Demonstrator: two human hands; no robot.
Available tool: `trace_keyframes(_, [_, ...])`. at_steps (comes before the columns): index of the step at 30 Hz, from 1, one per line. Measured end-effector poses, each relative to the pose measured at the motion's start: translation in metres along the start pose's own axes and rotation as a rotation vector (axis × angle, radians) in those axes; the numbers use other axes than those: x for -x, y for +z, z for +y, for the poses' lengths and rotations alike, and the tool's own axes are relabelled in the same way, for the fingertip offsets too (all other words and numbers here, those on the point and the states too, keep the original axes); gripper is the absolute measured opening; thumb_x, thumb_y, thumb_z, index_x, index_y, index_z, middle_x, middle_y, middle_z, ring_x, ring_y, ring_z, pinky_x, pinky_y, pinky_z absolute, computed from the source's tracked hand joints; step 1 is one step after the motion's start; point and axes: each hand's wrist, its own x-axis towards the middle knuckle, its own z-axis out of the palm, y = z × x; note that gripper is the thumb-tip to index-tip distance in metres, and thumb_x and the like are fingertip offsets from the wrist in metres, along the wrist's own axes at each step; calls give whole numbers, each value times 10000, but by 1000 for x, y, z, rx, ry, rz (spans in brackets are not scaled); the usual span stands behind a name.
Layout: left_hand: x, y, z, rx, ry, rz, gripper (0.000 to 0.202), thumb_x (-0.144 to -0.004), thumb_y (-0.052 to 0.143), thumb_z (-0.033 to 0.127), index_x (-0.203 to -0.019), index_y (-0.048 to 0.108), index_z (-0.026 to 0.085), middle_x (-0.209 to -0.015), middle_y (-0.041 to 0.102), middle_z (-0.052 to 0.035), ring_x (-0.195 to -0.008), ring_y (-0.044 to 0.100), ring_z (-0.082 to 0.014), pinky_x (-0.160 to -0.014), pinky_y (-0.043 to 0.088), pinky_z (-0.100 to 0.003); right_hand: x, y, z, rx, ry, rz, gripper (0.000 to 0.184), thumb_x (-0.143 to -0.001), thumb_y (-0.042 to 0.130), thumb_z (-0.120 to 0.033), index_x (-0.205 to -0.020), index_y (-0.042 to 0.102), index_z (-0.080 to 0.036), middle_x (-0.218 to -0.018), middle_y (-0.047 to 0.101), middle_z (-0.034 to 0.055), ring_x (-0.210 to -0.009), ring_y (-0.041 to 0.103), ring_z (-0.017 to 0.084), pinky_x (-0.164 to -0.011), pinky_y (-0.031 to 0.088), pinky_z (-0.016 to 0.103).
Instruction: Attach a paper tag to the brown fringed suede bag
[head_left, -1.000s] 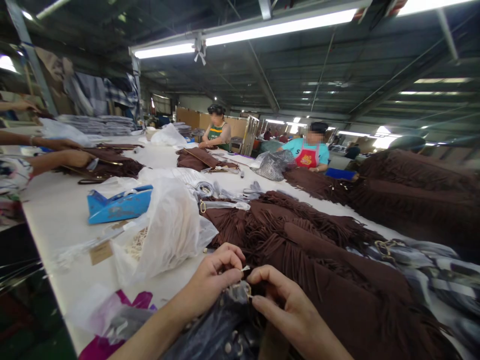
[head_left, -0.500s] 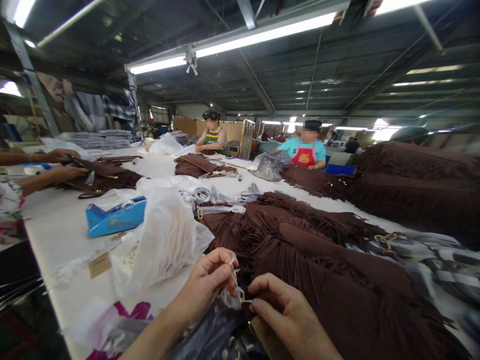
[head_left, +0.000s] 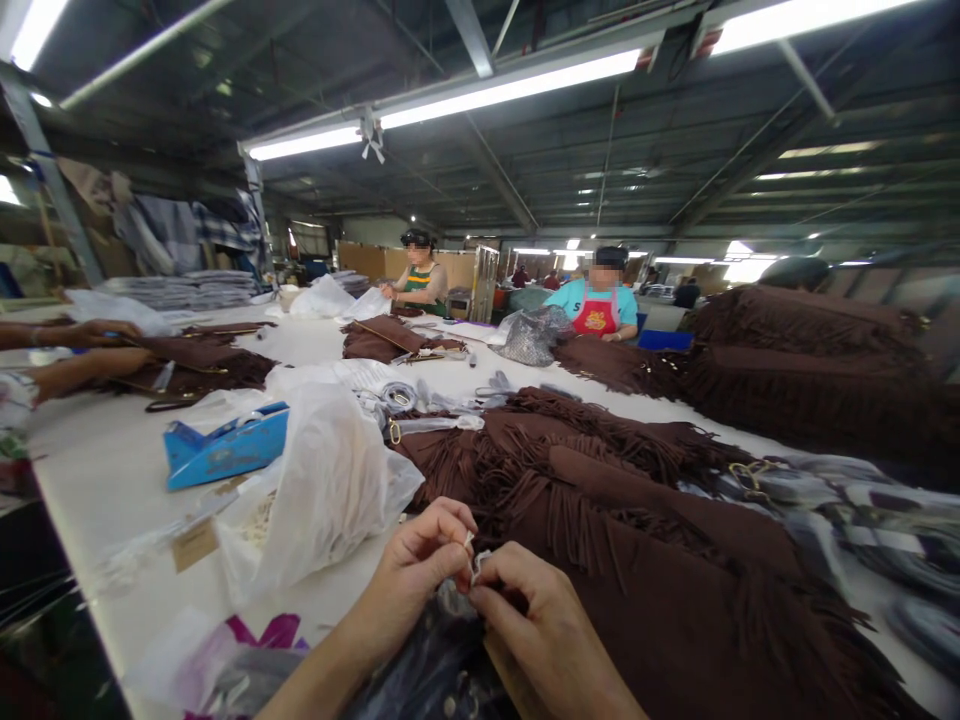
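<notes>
Low in the middle of the view, my left hand [head_left: 427, 555] pinches a thin white string [head_left: 476, 566] between thumb and fingertips. My right hand [head_left: 536, 610] is closed close beside it, its thumb and forefinger pinching the same string. Under both hands lies a dark item in clear plastic [head_left: 431, 660] with small shiny round spots. A flat brown piece [head_left: 508, 672] shows below my right hand; its kind is unclear. Brown fringed suede-like pieces [head_left: 667, 590] spread just right of and beyond my hands.
Left of my hands stand a white plastic bag [head_left: 322, 490] and a blue tape dispenser [head_left: 225, 445]. Plastic-wrapped straps [head_left: 847, 500] lie at right, below a brown fringed stack [head_left: 810, 350]. A co-worker's hands [head_left: 101, 350] work at far left; two people stand across the white table [head_left: 97, 500].
My right hand has moved left and up, closing the gap to my left hand. The string stretched between them now bunches at the fingertips. The camera view has shifted slightly.
</notes>
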Motion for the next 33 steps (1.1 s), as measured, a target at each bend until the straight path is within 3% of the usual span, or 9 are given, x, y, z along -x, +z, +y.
trace_keyframes(4, [0,4,3,-38,0,26,254,-812,745,363,-723,654,143,-975,555,-32,-654,542,-93,-643,453,-242,1,2,0,-19,2,-1,159,-863,547,-216,-721,618,-211,-779,589,-10,-721,553,162,-653,388,254])
trace_keyframes(8, [-3,3,1,-46,-71,96,150,-837,666,326,-853,624,183,-696,565,23,-551,491,-99,-583,399,-228,1,-6,0,-253,151,-52,178,-853,559,-333,-729,580,-207,-733,544,-23,-688,517,166,-639,405,257])
trace_keyframes(11, [-3,2,2,-271,-71,36,46,-772,646,213,-778,663,170,-749,571,-1,-637,529,-129,-607,408,-237,0,-9,2,-402,245,-68,235,-835,592,-416,-738,549,-206,-711,513,-36,-642,505,156,-604,414,252])
trace_keyframes(14, [-1,3,1,-531,-12,-55,62,-719,668,137,-687,710,170,-829,584,-22,-787,567,-162,-709,422,-249,-1,-9,5,-373,232,-39,265,-835,595,-426,-707,531,-204,-688,483,-40,-624,492,152,-585,408,250])
trace_keyframes(18, [-1,4,-3,-611,14,-64,118,-734,687,136,-624,703,175,-743,581,-10,-734,559,-150,-689,404,-240,0,-7,9,-315,204,-22,259,-862,569,-400,-699,533,-202,-707,494,-27,-653,486,160,-593,417,257])
trace_keyframes(24, [-3,5,-1,-501,-1,-21,211,-786,678,258,-603,642,160,-689,597,-23,-701,556,-160,-690,414,-257,2,-7,11,-251,185,-25,251,-876,534,-384,-699,523,-206,-700,517,-22,-669,495,167,-612,419,262])
trace_keyframes(30, [-4,4,-5,-195,-286,50,253,-736,707,371,-659,601,154,-556,487,40,-524,409,-97,-523,303,-214,0,-16,4,-437,270,-80,221,-806,644,-392,-743,554,-200,-685,559,-38,-634,545,157,-615,435,255])
trace_keyframes(33, [-4,2,-9,71,-400,46,244,-682,731,342,-653,577,154,-582,527,30,-513,429,-89,-515,312,-213,2,-25,3,-546,314,-177,215,-769,727,-372,-781,621,-186,-726,624,-25,-678,563,153,-658,424,247])
